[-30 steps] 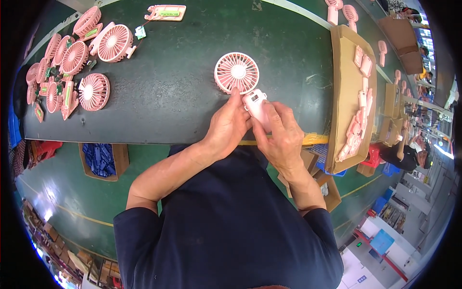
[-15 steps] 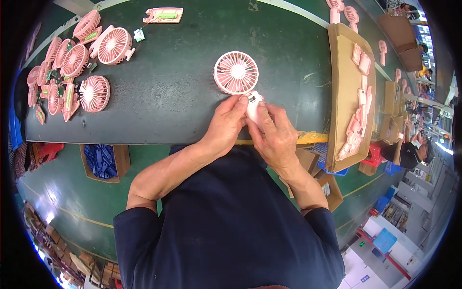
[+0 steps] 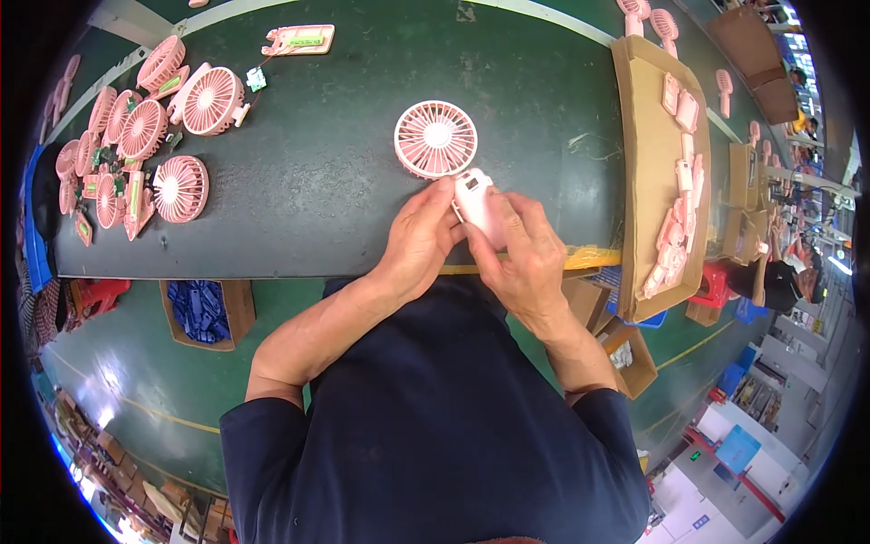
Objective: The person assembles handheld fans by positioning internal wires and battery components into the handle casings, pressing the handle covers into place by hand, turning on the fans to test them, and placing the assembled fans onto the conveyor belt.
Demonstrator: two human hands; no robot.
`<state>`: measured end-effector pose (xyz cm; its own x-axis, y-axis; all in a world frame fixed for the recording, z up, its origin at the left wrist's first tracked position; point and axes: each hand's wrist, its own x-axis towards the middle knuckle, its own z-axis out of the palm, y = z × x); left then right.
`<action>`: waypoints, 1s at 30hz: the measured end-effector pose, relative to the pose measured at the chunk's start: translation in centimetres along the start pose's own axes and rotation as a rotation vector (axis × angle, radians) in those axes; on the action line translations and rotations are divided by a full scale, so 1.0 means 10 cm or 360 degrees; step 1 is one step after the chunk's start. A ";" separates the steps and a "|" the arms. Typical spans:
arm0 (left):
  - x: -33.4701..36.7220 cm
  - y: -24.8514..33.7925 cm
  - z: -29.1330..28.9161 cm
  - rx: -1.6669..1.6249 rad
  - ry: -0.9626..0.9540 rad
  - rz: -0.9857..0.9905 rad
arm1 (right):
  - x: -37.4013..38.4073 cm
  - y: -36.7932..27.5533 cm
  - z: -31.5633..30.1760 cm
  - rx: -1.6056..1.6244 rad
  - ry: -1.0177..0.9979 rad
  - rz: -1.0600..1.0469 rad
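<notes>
I am viewing a green table point(image 3: 308, 204) filling the upper half of the frame. Toward the upper right, a carton point(image 3: 639, 163) is holding pink parts point(image 3: 672, 231). Pink fans point(image 3: 143, 129) are lying clustered at upper left. Near the centre, my right hand point(image 3: 526, 258) and left hand point(image 3: 419, 238) are both clamping a small piece. A lone fan point(image 3: 436, 136) is facing up just above them. That piece, a pink handle point(image 3: 477, 203), is slanting beside the fan's lower rim.
</notes>
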<state>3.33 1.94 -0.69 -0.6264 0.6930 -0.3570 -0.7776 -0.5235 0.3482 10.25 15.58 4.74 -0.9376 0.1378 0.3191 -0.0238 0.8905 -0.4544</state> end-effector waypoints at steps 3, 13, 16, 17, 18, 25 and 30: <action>-0.05 0.06 0.07 0.0124 0.0077 -0.0016 | 0.03 0.12 -0.06 0.0012 0.0172 -0.0053; -0.10 0.15 -0.09 0.0430 0.0039 -0.0045 | 0.19 0.22 0.03 0.0950 -0.0224 0.0646; -0.11 0.14 -0.07 0.0480 0.0114 -0.0047 | 0.26 0.26 0.18 0.1185 -0.0459 0.0775; -0.11 0.14 -0.07 0.0491 0.0134 -0.0056 | 0.27 0.28 0.23 0.1309 -0.0507 0.0877; -0.11 0.15 -0.07 0.0491 0.0137 -0.0058 | 0.27 0.31 0.26 0.1426 -0.0538 0.0960; -0.09 0.14 -0.11 0.0559 0.0083 -0.0063 | 0.29 0.32 0.27 0.1193 -0.0607 0.0824; -0.11 0.14 -0.10 0.0572 0.0095 -0.0045 | 0.24 0.37 0.30 0.1291 -0.0629 0.0812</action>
<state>2.86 -0.03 -0.73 -0.6150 0.6691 -0.4172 -0.7327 -0.2894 0.6160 6.83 17.90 1.33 -0.9452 0.1344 -0.2976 0.3191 0.1862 -0.9293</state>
